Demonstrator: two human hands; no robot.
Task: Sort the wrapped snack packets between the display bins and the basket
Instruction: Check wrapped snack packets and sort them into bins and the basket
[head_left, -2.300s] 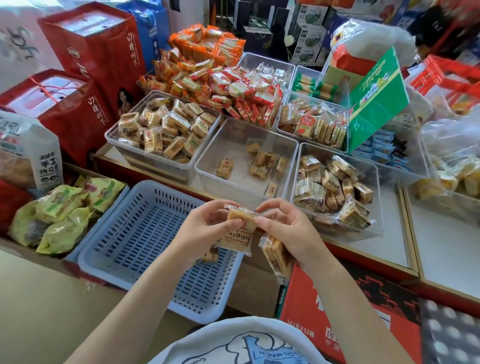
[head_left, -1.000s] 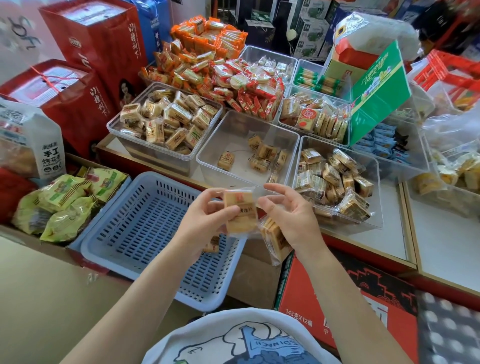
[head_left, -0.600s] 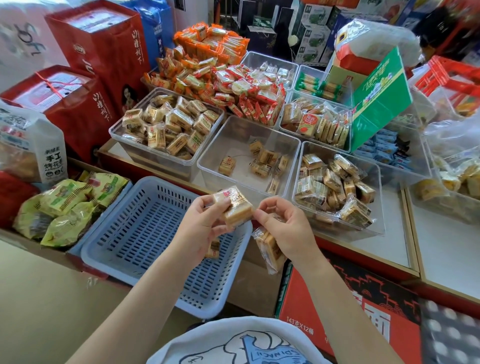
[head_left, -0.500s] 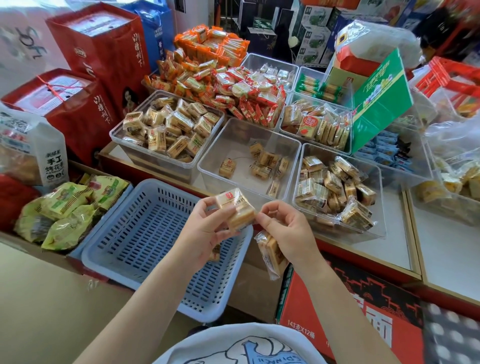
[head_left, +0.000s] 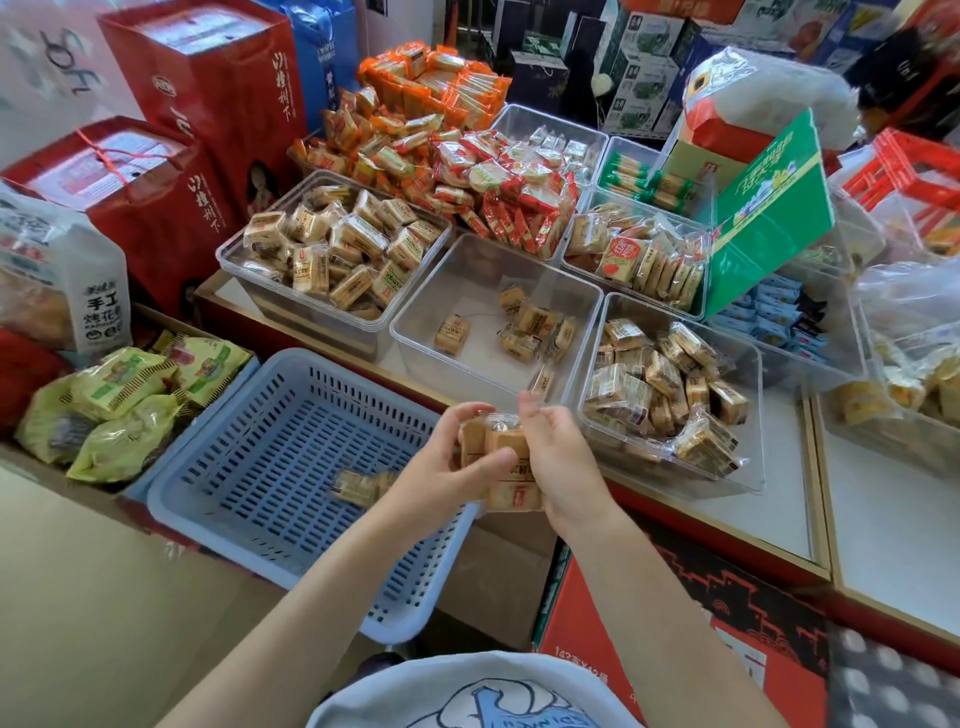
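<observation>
My left hand (head_left: 445, 462) and my right hand (head_left: 561, 457) hold a small bunch of tan wrapped snack packets (head_left: 506, 470) between them, above the near right corner of the blue slotted basket (head_left: 249, 457). One wrapped packet (head_left: 358, 486) lies in the basket just left of my left wrist. Straight ahead stands a clear display bin (head_left: 457, 270) with a few tan packets on its floor. A fuller clear bin (head_left: 748, 415) is to its right, and another full one (head_left: 291, 301) to its left.
Red gift boxes (head_left: 156, 176) and green snack bags (head_left: 124, 395) stand to the left. Heaps of orange and red packets (head_left: 457, 156) fill the back. A green carton (head_left: 769, 208) leans at right, and a red carton (head_left: 675, 623) sits below the counter edge.
The single packet my left hand held up has come down and joined the packets in my right hand. Both hands now close together on the bunch, lower and nearer the basket corner.
</observation>
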